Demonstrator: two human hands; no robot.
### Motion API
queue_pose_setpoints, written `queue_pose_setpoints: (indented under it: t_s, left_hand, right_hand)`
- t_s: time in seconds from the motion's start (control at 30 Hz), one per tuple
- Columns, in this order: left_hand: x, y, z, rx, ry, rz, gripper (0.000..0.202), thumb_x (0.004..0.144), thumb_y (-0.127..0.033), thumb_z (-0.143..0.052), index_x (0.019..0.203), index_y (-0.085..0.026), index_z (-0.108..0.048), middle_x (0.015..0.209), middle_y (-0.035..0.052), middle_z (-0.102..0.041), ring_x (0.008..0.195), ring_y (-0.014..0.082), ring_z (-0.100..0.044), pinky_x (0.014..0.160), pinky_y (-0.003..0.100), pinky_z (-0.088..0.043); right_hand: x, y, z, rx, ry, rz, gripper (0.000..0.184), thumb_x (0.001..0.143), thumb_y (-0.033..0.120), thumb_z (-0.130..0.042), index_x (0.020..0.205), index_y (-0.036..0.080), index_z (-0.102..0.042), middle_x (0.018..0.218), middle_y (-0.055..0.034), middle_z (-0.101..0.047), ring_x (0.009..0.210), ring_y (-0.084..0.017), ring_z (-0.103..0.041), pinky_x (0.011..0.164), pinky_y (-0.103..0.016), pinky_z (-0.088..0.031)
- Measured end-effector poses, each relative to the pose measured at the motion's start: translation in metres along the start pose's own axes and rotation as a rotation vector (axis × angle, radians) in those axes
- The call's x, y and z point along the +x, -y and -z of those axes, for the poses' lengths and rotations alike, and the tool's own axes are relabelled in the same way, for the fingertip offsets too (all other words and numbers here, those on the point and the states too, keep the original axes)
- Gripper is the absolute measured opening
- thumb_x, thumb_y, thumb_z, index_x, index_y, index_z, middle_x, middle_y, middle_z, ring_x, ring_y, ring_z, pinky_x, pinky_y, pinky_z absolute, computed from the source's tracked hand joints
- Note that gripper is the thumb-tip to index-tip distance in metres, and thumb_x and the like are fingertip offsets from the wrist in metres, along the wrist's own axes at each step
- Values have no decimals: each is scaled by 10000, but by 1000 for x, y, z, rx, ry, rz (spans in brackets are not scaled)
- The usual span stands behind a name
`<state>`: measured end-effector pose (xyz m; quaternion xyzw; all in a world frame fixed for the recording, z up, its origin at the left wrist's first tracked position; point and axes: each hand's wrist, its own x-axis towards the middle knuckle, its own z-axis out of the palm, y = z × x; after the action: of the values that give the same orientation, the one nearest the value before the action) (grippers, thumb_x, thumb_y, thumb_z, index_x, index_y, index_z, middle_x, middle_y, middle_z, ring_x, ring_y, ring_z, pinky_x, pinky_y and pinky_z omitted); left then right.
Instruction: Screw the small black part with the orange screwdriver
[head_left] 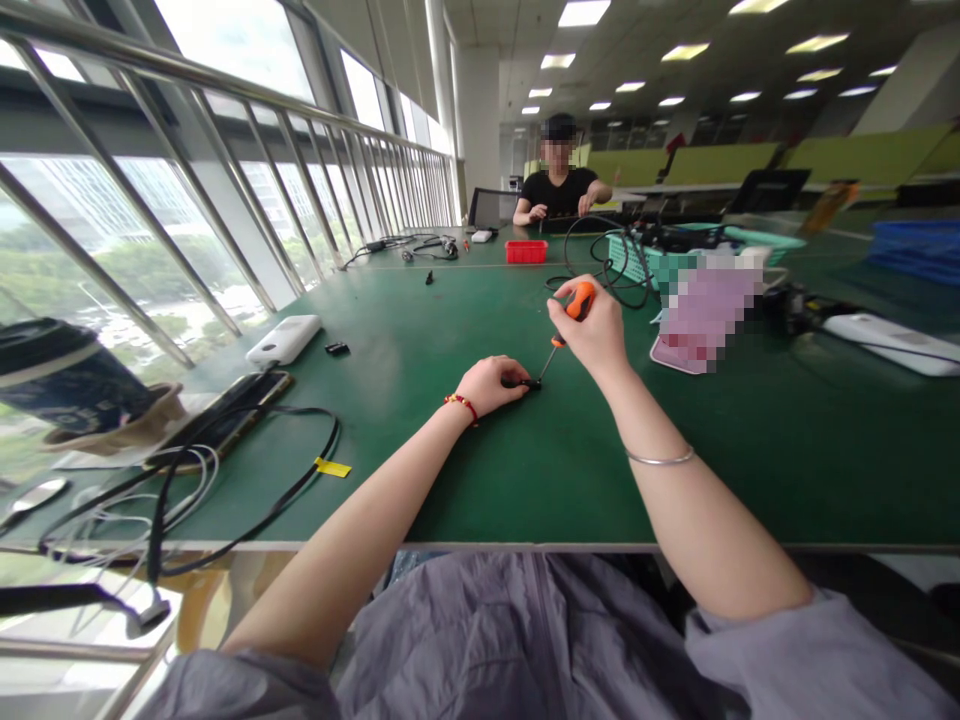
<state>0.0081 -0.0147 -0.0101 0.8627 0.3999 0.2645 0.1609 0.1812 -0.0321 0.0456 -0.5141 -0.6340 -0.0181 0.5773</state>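
The left hand [491, 386], with a red beaded bracelet [461, 406] at its wrist, curls low over the dark green tabletop [480, 490], its thumb and fingers closed on a small black elongated piece [532, 383]; this piece lies at the tabletop's middle, in front of the person; the right hand [600, 325], raised above and to the right, is wrapped around the handle of an orange-and-black screwdriver with a slim metal shaft [559, 340]; the shaft slants down to the left and its tip meets the black piece, though the exact point of contact is too small to make out; a thin silver bangle [660, 459] circles the right forearm; left of the hands lie a short black block [337, 349] and a rounded white box [283, 340]; farther off stand a small red plastic basket [526, 252] and a teal openwork basket [634, 262]; across the table sits another person in a black short-sleeved top [556, 192].
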Motion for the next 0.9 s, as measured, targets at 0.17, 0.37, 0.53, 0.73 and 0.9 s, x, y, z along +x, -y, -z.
queue_pose_setpoints:
  t_s: [0.17, 0.37, 0.53, 0.73, 0.9]
  left_hand:
    - [0, 0, -1, 6, -5, 14, 155, 726, -223, -646, 856, -177, -717, 815, 16, -673, 742, 139, -607, 698, 250, -496]
    - [0, 0, 0, 49, -21, 27, 154, 728, -229, -641, 857, -188, -717, 817, 13, -665, 744, 143, -610, 698, 250, -500]
    - [1, 2, 0, 75, -43, 54, 156, 731, -232, -639, 861, -193, -716, 832, 17, -662, 760, 155, -616, 717, 265, -503]
    - [1, 3, 0, 97, -54, 57, 160, 742, -224, -630, 872, -195, -719, 850, 22, -663, 780, 163, -616, 740, 277, -505]
    - [1, 4, 0, 117, -58, 50, 160, 750, -227, -630, 879, -204, -721, 854, 22, -667, 800, 170, -613, 759, 283, -505]
  right_hand:
    - [-1, -2, 0, 50, 42, -9, 184, 705, 310, -566, 869, 240, -523, 668, 25, -528, 556, -153, -473, 569, -291, -398]
    - [0, -1, -1, 45, 25, -30, 238, 741, 460, -572, 712, 230, -516, 587, 31, -485, 550, -146, -460, 574, -285, -391]
    - [1, -4, -4, 105, 45, -23, 155, 693, 325, -582, 803, 225, -536, 662, 28, -533, 571, -138, -484, 576, -277, -403]
    - [-1, -5, -5, 72, 19, -34, 280, 693, 393, -609, 906, 239, -510, 675, 29, -529, 554, -152, -474, 558, -294, -400]
    - [0, -3, -4, 54, 1, -44, 224, 732, 435, -580, 809, 232, -524, 647, 27, -508, 609, -161, -506, 623, -298, -418]
